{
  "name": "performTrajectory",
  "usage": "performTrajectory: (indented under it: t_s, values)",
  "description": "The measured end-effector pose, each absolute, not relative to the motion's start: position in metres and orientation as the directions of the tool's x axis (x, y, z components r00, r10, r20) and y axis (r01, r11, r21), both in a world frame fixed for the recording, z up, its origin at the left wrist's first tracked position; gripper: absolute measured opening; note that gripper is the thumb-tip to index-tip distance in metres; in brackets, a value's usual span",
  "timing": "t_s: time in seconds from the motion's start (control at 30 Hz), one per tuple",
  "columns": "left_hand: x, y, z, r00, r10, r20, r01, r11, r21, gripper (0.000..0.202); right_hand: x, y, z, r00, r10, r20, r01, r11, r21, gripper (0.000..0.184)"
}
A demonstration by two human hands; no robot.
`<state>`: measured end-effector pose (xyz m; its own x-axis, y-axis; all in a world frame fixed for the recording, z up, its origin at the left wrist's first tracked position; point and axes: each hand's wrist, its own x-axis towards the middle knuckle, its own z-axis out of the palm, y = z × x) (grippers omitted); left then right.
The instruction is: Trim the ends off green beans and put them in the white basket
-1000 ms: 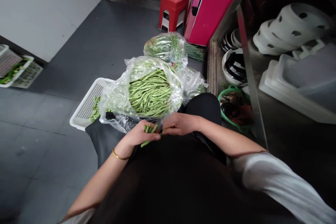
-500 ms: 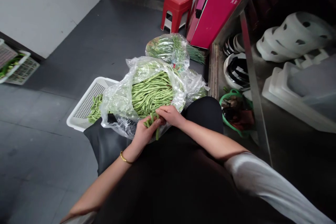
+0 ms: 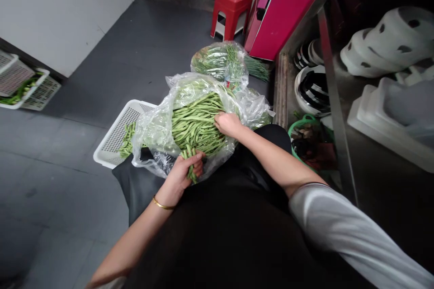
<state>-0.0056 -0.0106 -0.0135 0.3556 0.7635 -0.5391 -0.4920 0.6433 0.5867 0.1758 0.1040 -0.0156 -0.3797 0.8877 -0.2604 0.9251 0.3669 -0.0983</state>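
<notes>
My left hand [image 3: 181,174], with a gold bangle at the wrist, is closed round a small bunch of green beans [image 3: 190,162] at the near edge of a clear plastic bag [image 3: 152,131]. The bag lies open in front of my lap and is full of long green beans [image 3: 195,119]. My right hand [image 3: 228,123] reaches into the bag and rests on the right side of the bean pile, fingers curled into the beans. Whether it grips any I cannot make out.
A white slotted basket [image 3: 111,137] with some beans lies left of the bag. A second bag of greens [image 3: 217,61] sits behind, a red stool [image 3: 233,2] and a pink cabinet [image 3: 278,13] beyond. A green basket [image 3: 305,140] and metal shelving with white trays stand at right.
My right hand has left my left hand and moved forward into the bag onto the bean pile. My left hand stays at the bag's near edge with its bunch.
</notes>
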Motion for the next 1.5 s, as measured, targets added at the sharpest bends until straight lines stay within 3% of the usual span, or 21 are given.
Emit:
performTrajectory:
  t_s: [0.17,0.33,0.4,0.47,0.53,0.6,0.67,0.77,0.83,0.9,1.0,1.07,1.17,1.3,1.4,1.5]
  values:
    - [0.004,-0.006,-0.015,0.222,0.781,-0.583,-0.481,0.608,0.631,0.033,0.186,0.014,0.007,-0.680,0.706,-0.197,0.731,0.631,-0.261,0.032]
    - [0.009,-0.008,-0.015,0.138,0.837,-0.529,-0.531,0.513,0.674,0.028,0.193,-0.011,-0.013,-0.535,0.831,-0.152,0.819,0.465,-0.337,0.034]
    - [0.008,-0.010,-0.014,0.103,0.846,-0.523,-0.561,0.483,0.673,0.028,0.196,-0.009,-0.017,-0.524,0.849,-0.068,0.803,0.467,-0.371,0.036]
    - [0.009,-0.013,-0.012,0.135,0.832,-0.539,-0.552,0.515,0.656,0.027,0.194,-0.012,-0.011,-0.632,0.773,0.057,0.674,0.585,-0.452,0.035]
    - [0.011,-0.017,-0.009,0.222,0.801,-0.555,-0.485,0.585,0.650,0.025,0.187,-0.019,0.001,-0.771,0.621,0.139,0.437,0.675,-0.595,0.035]
    - [0.012,-0.020,-0.005,0.311,0.777,-0.547,-0.390,0.629,0.673,0.024,0.181,-0.025,0.016,-0.875,0.469,0.122,0.202,0.581,-0.789,0.037]
    - [0.011,-0.022,-0.001,0.342,0.791,-0.507,-0.331,0.606,0.723,0.022,0.179,-0.025,0.026,-0.950,0.313,0.011,0.096,0.326,-0.941,0.038]
    - [0.005,-0.023,0.002,0.374,0.830,-0.414,-0.322,0.535,0.781,0.020,0.187,-0.012,0.031,-0.955,0.111,-0.276,0.280,0.024,-0.960,0.034]
    - [-0.001,-0.023,0.002,0.438,0.822,-0.365,-0.323,0.523,0.789,0.022,0.195,0.003,0.027,-0.883,0.201,-0.423,0.421,-0.055,-0.905,0.025]
    - [-0.005,-0.023,0.001,0.514,0.787,-0.340,-0.306,0.538,0.785,0.025,0.198,0.017,0.022,-0.777,0.453,-0.438,0.396,-0.190,-0.899,0.029]
    - [-0.007,-0.023,-0.001,0.572,0.748,-0.337,-0.286,0.566,0.773,0.026,0.190,0.028,0.016,-0.510,0.796,-0.327,-0.002,-0.381,-0.924,0.039]
    - [-0.007,-0.022,-0.002,0.584,0.743,-0.327,-0.325,0.583,0.745,0.026,0.182,0.029,0.012,-0.336,0.898,-0.285,-0.247,-0.376,-0.893,0.038]
    - [-0.006,-0.021,-0.004,0.568,0.758,-0.321,-0.414,0.600,0.684,0.027,0.176,0.030,0.003,-0.193,0.939,-0.285,-0.358,-0.337,-0.871,0.037]
    - [-0.006,-0.023,-0.006,0.533,0.762,-0.368,-0.415,0.614,0.672,0.029,0.183,0.035,-0.004,-0.050,0.958,-0.283,-0.302,-0.285,-0.910,0.037]
    - [-0.006,-0.022,-0.010,0.483,0.777,-0.404,-0.417,0.609,0.675,0.025,0.190,0.025,0.008,-0.012,0.980,-0.196,-0.143,-0.196,-0.970,0.033]
    - [-0.008,-0.014,-0.018,0.288,0.815,-0.502,-0.520,0.574,0.633,0.024,0.193,-0.005,0.035,-0.064,0.998,-0.015,0.132,-0.006,-0.991,0.026]
